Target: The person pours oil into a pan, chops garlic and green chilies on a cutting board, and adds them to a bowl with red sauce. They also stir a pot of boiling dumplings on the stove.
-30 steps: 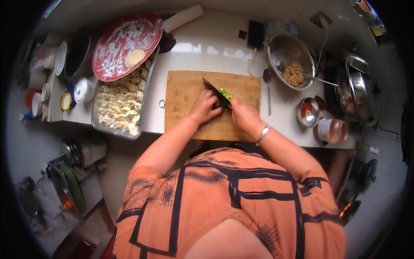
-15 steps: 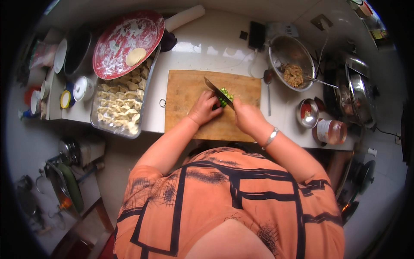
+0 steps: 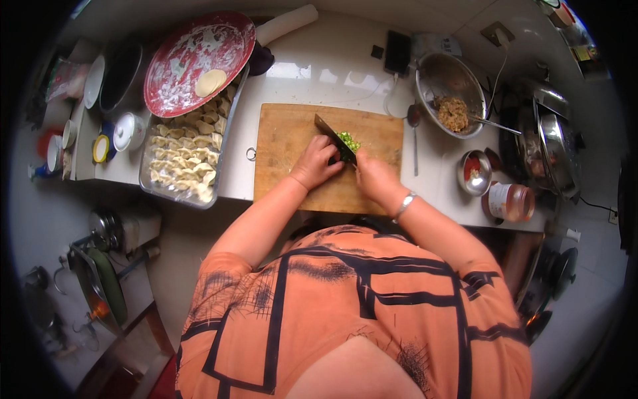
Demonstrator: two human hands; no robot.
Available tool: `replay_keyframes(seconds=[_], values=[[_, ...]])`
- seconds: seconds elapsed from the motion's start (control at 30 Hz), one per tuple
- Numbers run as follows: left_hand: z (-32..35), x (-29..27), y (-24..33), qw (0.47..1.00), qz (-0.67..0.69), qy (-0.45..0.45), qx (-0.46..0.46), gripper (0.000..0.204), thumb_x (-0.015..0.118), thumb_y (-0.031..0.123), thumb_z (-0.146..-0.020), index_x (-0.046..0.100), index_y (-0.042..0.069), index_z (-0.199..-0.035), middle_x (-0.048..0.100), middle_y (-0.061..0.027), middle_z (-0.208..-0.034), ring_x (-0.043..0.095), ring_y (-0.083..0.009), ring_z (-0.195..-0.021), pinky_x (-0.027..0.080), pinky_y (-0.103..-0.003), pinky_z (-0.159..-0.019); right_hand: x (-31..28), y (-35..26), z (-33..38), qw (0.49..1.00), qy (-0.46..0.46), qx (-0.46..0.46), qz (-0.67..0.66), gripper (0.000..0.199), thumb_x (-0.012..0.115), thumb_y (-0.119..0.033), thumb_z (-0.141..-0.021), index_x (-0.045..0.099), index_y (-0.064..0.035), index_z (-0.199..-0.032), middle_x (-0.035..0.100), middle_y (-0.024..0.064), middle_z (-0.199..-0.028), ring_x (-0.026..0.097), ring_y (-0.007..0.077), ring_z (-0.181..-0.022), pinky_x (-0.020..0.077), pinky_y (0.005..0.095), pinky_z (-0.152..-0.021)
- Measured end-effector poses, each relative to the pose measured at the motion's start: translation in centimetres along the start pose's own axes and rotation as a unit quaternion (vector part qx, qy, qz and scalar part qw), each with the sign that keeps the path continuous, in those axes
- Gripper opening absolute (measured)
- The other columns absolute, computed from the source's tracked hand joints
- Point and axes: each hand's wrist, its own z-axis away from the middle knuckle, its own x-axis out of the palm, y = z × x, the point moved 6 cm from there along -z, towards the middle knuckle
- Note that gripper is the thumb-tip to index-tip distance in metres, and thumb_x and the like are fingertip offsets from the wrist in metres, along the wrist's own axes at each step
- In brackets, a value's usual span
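Note:
On the wooden cutting board (image 3: 286, 136), my right hand (image 3: 377, 178) grips the handle of a dark-bladed kitchen knife (image 3: 330, 134). Its blade slants from the upper left down toward that hand. Chopped green vegetable (image 3: 348, 139) lies in a small heap along the far right side of the blade. My left hand (image 3: 315, 163) rests on the board with curled fingers close against the near left side of the blade. Those fingers press on a piece of the green vegetable, mostly hidden under them.
Left of the board, a clear tray (image 3: 183, 166) holds rows of dumplings under a floury red plate (image 3: 169, 63) with round wrappers. A metal bowl (image 3: 425, 80) of filling, a spoon (image 3: 415, 139), a small metal bowl (image 3: 465, 174) and a jar (image 3: 515, 203) stand right. A phone (image 3: 397, 53) lies behind.
My right hand has shifted slightly left, and the knife blade is more broadside to view. More of the chopped heap shows beyond the blade. My left hand stays nearly in place.

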Motion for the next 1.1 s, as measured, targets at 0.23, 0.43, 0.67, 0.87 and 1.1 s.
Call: replay_keyframes(seconds=[0.23, 0.43, 0.67, 0.87, 1.1], values=[[0.2, -0.2, 0.2, 0.999, 0.011, 0.022, 0.023, 0.023, 0.076, 0.013, -0.067, 0.055, 0.008, -0.075, 0.052, -0.0129, -0.090, 0.050, -0.0346, -0.089, 0.044, -0.042, -0.078, -0.3, 0.7, 0.1, 1.000, 0.011, 0.006, 0.028, 0.020, 0.050, -0.009, -0.085, 0.048, 0.0012, -0.102, 0.064, 0.0261, -0.076, 0.063, 0.0450, -0.072, 0.0496, 0.0540, -0.065], [-0.2, -0.7, 0.8, 0.999, 0.005, 0.028, 0.032, 0.023, 0.075, 0.012, -0.067, 0.055, 0.008, -0.075, 0.052, -0.0129, -0.089, 0.050, -0.0345, -0.088, 0.044, -0.042, -0.077, 0.1, 0.2, -0.4, 0.999, 0.040, 0.005, 0.015, 0.019, 0.051, -0.007, -0.084, 0.049, 0.0018, -0.100, 0.064, 0.0260, -0.077, 0.063, 0.0444, -0.073, 0.0498, 0.0535, -0.066], [0.6, 1.0, -0.7, 0.999, 0.006, 0.010, 0.030, 0.025, 0.076, 0.013, -0.067, 0.054, 0.006, -0.076, 0.052, -0.0146, -0.093, 0.049, -0.0359, -0.092, 0.043, -0.045, -0.082, 0.0, 0.9, -0.2, 1.000, -0.019, -0.008, 0.012, 0.020, 0.048, -0.009, -0.089, 0.050, 0.0030, -0.105, 0.066, 0.0251, -0.083, 0.065, 0.0406, -0.072, 0.0510, 0.0502, -0.066], [-0.1, 1.8, -1.2, 0.999, 0.005, 0.009, 0.033, 0.025, 0.075, 0.009, -0.068, 0.062, 0.004, -0.088, 0.055, -0.0155, -0.097, 0.050, -0.0357, -0.092, 0.043, -0.044, -0.079, 2.0, 1.9, -1.4, 0.985, 0.099, 0.020, -0.138, 0.024, 0.049, -0.014, -0.090, 0.054, -0.0050, -0.112, 0.066, 0.0230, -0.096, 0.064, 0.0406, -0.089, 0.0508, 0.0468, -0.074], [1.3, 0.2, -0.6, 0.998, -0.055, -0.015, 0.029, 0.021, 0.075, 0.011, -0.075, 0.057, 0.003, -0.084, 0.054, -0.0154, -0.097, 0.050, -0.0373, -0.092, 0.040, -0.046, -0.082, 2.6, 0.3, -1.3, 0.992, 0.083, 0.000, -0.099, 0.018, 0.053, -0.014, -0.087, 0.059, -0.0029, -0.100, 0.066, 0.0189, -0.094, 0.065, 0.0363, -0.089, 0.0522, 0.0432, -0.077]])
